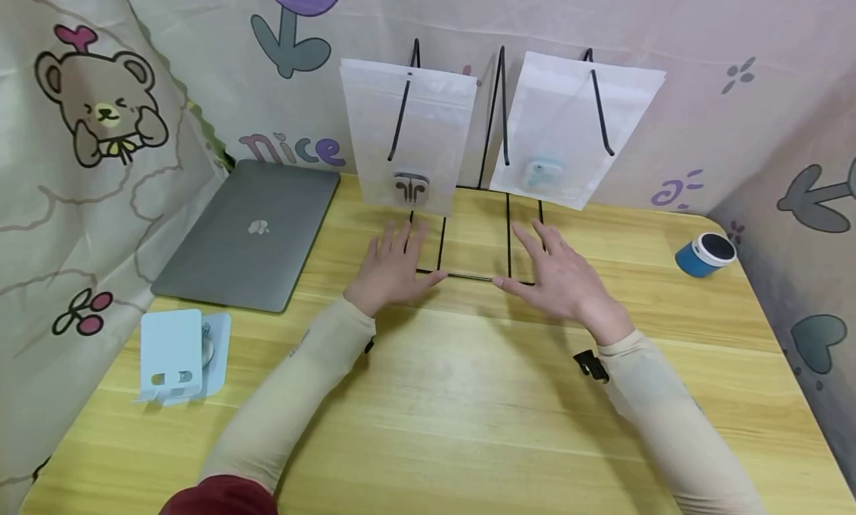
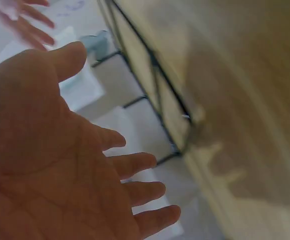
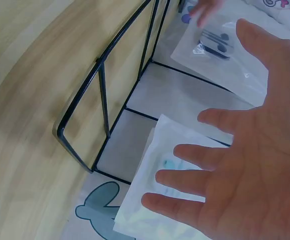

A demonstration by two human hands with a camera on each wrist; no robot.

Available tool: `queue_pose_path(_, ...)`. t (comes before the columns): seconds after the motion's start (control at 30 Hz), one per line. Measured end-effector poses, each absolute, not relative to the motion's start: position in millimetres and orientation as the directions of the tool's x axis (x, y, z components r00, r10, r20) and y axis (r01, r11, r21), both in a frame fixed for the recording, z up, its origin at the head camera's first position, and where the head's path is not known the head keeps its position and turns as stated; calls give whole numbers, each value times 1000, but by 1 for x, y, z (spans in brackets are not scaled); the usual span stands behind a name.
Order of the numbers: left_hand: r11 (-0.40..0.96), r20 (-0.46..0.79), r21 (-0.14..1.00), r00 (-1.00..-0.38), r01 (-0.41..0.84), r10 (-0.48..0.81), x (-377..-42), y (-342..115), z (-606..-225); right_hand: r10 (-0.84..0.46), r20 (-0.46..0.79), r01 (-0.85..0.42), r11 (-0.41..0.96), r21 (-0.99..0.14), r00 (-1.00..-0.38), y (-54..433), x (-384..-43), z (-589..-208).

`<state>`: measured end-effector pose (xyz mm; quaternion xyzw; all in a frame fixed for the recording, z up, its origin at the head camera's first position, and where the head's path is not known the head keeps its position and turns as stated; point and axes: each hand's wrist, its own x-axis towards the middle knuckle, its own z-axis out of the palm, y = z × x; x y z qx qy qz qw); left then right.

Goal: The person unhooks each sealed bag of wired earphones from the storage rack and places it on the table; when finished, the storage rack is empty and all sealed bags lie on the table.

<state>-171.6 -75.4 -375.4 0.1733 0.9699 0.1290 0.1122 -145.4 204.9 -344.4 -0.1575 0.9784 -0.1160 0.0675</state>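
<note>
A black wire rack stands at the back of the wooden table. From its left prong hangs a translucent white zip bag, with dark earphones showing near its bottom. A second such bag hangs tilted on the right prong, holding a small pale blue item. My left hand is spread over the rack's front left corner, just below the first bag. Above the front right corner, my right hand reaches forward, fingers apart. Neither palm holds anything in the left or right wrist view.
A closed grey laptop lies at the left back. In front of it is a pale blue folded holder with cut-out slots. Toward the right edge stands a blue jar with a dark top. Patterned cloth hangs behind the table.
</note>
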Motion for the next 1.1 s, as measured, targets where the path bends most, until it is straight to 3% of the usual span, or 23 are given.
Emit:
queue_pose_path(0.33,931,-266,292,-916,221,301,-187,-91,-395,-241,77,-248,842,-480,-967,222,-158,-335)
queue_pose_path(0.63,942,-282,267,-919,202,277,-189,-93,-399,116,178,-48,696,-716,-977,255,-179,-327)
queue_pose_path(0.83,950,-279,242,-923,200,265,-191,-91,-401,285,167,57,637,-769,-944,272,-201,-332)
queue_pose_path(1.1,950,-273,243,-925,198,263,-191,-89,-400,338,125,96,567,-818,-933,279,-218,-338)
